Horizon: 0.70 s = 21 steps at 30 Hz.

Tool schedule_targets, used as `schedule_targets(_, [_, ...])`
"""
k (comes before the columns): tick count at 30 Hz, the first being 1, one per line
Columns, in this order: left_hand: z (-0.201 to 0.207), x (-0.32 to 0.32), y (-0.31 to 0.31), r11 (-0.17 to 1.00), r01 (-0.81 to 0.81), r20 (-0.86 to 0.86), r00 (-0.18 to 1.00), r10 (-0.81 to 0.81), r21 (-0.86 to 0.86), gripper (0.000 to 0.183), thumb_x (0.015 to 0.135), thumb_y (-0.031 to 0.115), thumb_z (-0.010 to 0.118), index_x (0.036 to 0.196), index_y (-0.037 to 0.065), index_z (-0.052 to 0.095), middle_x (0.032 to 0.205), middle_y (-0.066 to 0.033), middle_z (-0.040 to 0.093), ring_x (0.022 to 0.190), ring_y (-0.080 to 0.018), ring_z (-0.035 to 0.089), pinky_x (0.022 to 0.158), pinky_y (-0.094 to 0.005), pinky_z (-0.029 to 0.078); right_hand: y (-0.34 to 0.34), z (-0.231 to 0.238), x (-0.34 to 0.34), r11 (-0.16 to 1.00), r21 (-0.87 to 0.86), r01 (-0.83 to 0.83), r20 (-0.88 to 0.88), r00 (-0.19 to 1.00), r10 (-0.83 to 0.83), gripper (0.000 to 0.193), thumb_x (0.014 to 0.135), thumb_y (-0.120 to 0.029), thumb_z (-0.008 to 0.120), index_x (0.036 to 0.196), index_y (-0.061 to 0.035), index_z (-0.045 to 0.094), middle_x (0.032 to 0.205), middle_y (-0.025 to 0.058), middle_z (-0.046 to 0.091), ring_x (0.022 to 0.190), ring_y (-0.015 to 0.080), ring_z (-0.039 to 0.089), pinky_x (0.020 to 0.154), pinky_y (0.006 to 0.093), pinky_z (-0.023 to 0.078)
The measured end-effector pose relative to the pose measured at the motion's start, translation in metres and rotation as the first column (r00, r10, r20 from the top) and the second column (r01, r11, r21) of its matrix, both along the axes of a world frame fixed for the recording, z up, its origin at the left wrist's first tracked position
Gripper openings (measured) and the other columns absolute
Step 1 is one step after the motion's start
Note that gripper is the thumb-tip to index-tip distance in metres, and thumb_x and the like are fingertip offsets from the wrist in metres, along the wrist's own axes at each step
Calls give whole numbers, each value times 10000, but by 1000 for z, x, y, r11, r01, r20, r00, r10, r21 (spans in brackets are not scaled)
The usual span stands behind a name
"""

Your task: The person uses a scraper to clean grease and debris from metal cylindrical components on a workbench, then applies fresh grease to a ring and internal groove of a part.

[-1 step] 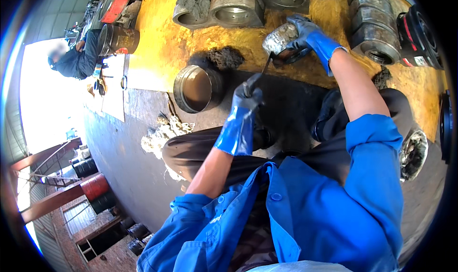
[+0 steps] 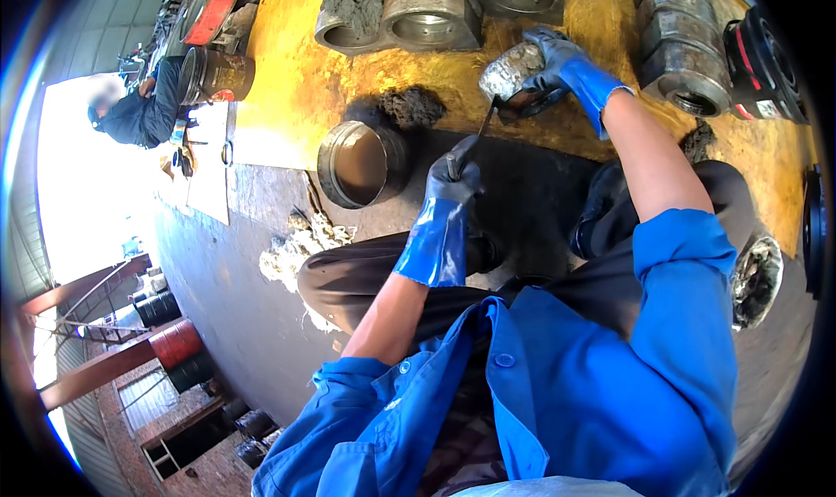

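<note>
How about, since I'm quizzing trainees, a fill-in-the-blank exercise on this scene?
The left hand holds a slim tool; its glove cuff is ____.
The round container stands to the ____ of the silvery part in the right hand.
The surface under the metal blocks is ____.
Missing words: blue; left; yellow.

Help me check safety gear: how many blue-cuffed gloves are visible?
2 clearly: one on the left hand, one on the right hand; any on the co-worker may be hidden.

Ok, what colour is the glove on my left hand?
The left glove has a blue cuff and is dark grey beyond it, seen in the head view.
</note>
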<state>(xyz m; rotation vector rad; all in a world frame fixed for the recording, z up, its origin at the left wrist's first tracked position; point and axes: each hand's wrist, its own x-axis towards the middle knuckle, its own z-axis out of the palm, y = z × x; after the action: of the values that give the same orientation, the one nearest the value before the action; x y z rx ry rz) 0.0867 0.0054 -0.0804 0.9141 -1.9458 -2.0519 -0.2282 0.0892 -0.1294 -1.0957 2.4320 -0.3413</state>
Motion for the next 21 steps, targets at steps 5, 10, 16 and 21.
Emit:
schedule_targets(5, [-5, -15, -14, 972, -148, 39, 989, 143, 185, 583, 787, -154, 489, 1336, 34, 542, 686, 46, 501, 552, -64, 485, 523, -239, 474, 1, -4, -2, 999, -52, -15, -39, 999, 13, 1147, 578, -473, 877, 1515, -218, 266, 1562, 98, 280, 1432, 303, 276, 1175, 391, 268])
schedule_targets(10, [5, -5, -1, 994, -105, 29, 994, 104, 34, 485, 835, -76, 506, 1300, 41, 577, 755, 8, 595, 518, -70, 520, 494, -241, 479, 2, 7, 6, 997, -77, 5, 21, 1000, -3, 1107, 577, -417, 880, 1496, -179, 311, 1559, 118, 279, 1434, 315, 262, 1177, 397, 257])
schedule_targets(16, [-7, -2, -10, 963, -71, -88, 991, 97, 259, 540, 801, -111, 506, 1322, 25, 548, 664, 22, 538, 527, -82, 526, 495, -239, 476, -1, 14, 5, 1000, -15, 12, 25, 1000, -11, 1128, 586, -460, 877, 1509, -204, 283, 1572, 94, 257, 1440, 299, 257, 1177, 401, 262])
schedule_targets(21, [-16, -21, -26, 957, -172, 45, 985, 166, 232, 544, 809, -88, 483, 1334, 42, 540, 697, 7, 537, 553, -81, 498, 502, -241, 471, 2, 4, 2, 993, -118, 15, 4, 1000, -14, 1126, 568, -427, 890, 1500, -195, 301, 1568, 95, 264, 1437, 300, 262, 1177, 406, 265])
